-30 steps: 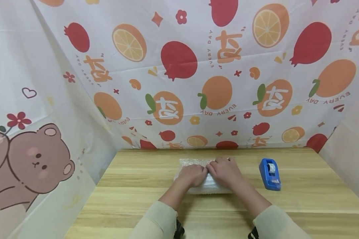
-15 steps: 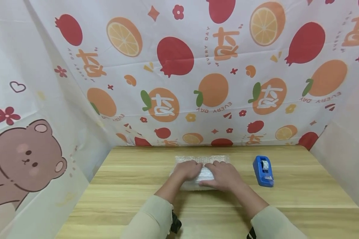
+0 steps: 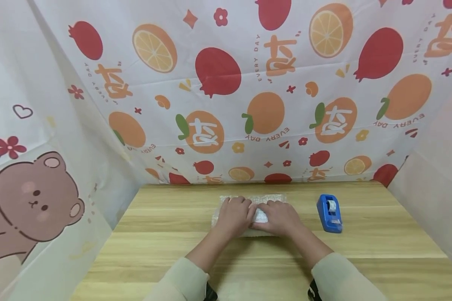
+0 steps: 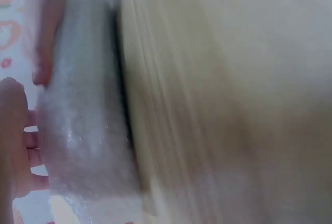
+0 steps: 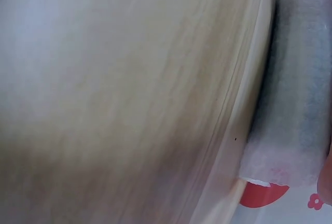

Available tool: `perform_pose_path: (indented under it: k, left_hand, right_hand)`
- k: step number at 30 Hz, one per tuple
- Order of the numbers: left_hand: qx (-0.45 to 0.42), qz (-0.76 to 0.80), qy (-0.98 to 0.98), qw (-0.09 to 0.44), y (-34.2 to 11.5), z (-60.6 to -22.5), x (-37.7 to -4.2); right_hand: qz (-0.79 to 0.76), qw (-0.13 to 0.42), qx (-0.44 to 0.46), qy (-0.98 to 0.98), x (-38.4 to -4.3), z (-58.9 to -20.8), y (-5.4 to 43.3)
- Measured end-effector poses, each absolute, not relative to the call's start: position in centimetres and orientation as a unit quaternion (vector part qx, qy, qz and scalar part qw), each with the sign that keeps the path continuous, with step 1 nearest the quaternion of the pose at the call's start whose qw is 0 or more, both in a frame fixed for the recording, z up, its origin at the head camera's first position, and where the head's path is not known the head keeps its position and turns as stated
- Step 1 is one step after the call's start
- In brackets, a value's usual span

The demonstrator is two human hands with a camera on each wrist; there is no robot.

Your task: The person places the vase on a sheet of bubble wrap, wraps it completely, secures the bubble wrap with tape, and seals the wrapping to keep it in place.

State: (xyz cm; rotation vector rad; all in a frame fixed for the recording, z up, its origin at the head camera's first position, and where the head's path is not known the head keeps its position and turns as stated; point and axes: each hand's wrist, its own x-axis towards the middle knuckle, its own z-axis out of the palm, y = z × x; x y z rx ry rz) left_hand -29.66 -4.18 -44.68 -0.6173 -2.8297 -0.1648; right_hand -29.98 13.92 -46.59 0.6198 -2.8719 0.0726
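Observation:
A bubble-wrapped bundle lies toward the back of the wooden table, mostly covered by both hands. My left hand rests over its left part, and in the left wrist view its spread, fairly straight fingers reach the side of the bubble wrap. On the right part, my right hand grips the wrap, thumb toward the near side and fingers bent over the top. The right wrist view shows the rounded end of the wrapped bundle, with little of the hand visible. What the wrap encloses is hidden.
A blue tape dispenser with a roll of clear tape stands right of the bundle on the wooden table. Behind the table's back edge hangs a fruit-patterned cloth; a cloth with a bear hangs at the left.
The left hand's fingers have opened out from a curled grip and moved forward over the wrap. The right thumb has spread toward the near side of the bundle. The head view has shifted slightly.

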Motion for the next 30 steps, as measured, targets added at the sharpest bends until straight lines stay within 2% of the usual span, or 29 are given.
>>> perform_pose_path:
  k: [5,9,13,22,30]
  left_hand:
    - [-0.218,-0.036,-0.969,0.112,-4.5,-45.5,-28.9]
    - [-0.219,-0.032,-0.967,0.124,-4.8,-46.1,-29.7]
    - [-0.204,-0.041,-0.972,0.112,-4.7,-46.1,-30.3]
    - [-0.178,-0.043,-0.978,0.105,-4.6,-46.3,-31.0]
    - [-0.163,-0.066,-0.982,0.070,-4.5,-45.9,-31.4]
  right_hand:
    - [0.027,0.107,0.208,-0.972,-30.0,-46.5,14.2]
    - [0.047,0.089,0.203,-0.974,-30.1,-46.3,14.1]
    - [0.066,0.070,0.195,-0.976,-30.3,-46.3,14.0]
    - [0.118,0.062,0.190,-0.973,-30.7,-46.0,14.0]
    - [0.145,0.043,0.163,-0.975,-31.3,-45.9,14.0]
